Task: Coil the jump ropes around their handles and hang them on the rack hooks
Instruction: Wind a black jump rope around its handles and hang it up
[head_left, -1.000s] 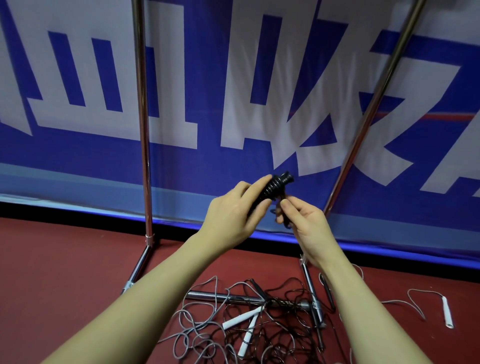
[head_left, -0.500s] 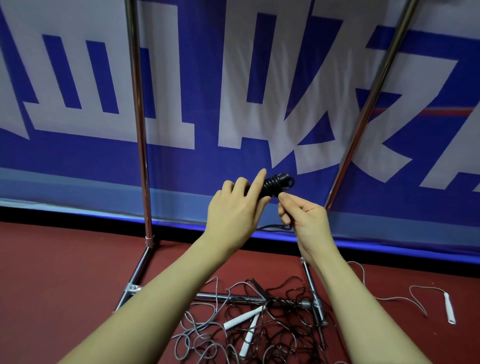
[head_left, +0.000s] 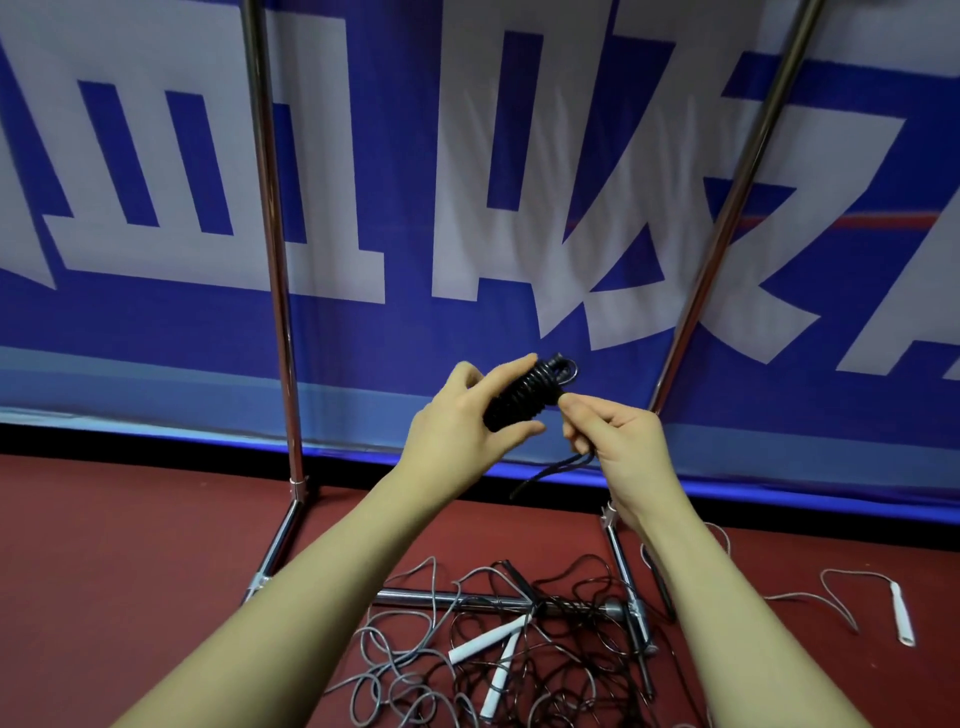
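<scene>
A black jump rope (head_left: 524, 397) is wound tightly round its handles into a thick bundle, held up in front of the banner. My left hand (head_left: 462, 431) grips the bundle from the left, thumb under it and fingers over it. My right hand (head_left: 613, 441) pinches the rope's loose end just right of the bundle, and a short black tail (head_left: 545, 475) hangs down from it. The chrome rack (head_left: 270, 260) stands behind, with its second upright (head_left: 727, 218) on the right. No hooks are in view.
On the red floor below lies a tangle of grey rope with white handles (head_left: 488, 644) and loose black rope (head_left: 571, 649) over the rack's base bar (head_left: 431, 597). Another white handle (head_left: 901, 613) with grey cord lies at the right. A blue and white banner (head_left: 467, 182) backs everything.
The bundle has tilted so more of its coils show past my left fingers. My right hand has shifted right and down, drawing the loose tail out below it.
</scene>
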